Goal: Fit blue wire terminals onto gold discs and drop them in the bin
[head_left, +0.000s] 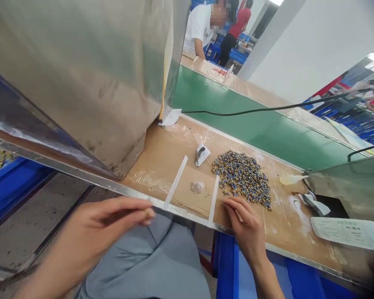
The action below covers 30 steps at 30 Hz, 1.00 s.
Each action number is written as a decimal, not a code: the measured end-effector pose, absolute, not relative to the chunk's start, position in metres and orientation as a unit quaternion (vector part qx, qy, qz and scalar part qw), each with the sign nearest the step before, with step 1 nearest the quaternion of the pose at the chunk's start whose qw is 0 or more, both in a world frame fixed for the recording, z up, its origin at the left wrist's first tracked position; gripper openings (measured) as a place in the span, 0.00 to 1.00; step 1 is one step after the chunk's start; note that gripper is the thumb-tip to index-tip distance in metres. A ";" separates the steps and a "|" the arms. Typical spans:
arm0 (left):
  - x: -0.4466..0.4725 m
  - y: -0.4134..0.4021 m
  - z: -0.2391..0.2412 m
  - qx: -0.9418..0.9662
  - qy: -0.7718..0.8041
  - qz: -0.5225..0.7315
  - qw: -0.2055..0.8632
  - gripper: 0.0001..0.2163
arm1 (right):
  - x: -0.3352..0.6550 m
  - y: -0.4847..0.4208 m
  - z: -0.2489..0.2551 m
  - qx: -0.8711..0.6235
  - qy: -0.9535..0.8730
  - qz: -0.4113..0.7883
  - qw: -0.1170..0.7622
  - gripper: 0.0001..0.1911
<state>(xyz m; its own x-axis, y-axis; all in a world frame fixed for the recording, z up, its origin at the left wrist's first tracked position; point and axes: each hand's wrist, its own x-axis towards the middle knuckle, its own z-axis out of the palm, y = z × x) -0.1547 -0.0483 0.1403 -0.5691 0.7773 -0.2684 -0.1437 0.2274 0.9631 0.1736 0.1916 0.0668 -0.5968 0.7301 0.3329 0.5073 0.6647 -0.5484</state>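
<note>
My right hand [246, 227] at the bench [162, 162] front edge, fingertips on the small-parts pile [242, 176], holding nothing, my left hand [96, 232] off the edge, fingers pinched narrow.

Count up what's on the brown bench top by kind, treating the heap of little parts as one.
Heap of small blue-and-gold parts: 1
White tape strips: 2
Clear plastic bit: 1
Crumpled white scrap: 1
Hands resting at the bench edge, left hand and right hand: 2
Total: 7

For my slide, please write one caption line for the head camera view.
Right hand rests beside a heap of small blue-and-gold parts on a brown cardboard-covered bench; left hand hovers at its metal edge.
</note>
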 end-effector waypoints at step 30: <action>-0.098 0.021 0.069 0.266 0.578 0.606 0.477 0.09 | 0.071 0.171 0.109 -0.286 -0.879 0.140 0.355 0.11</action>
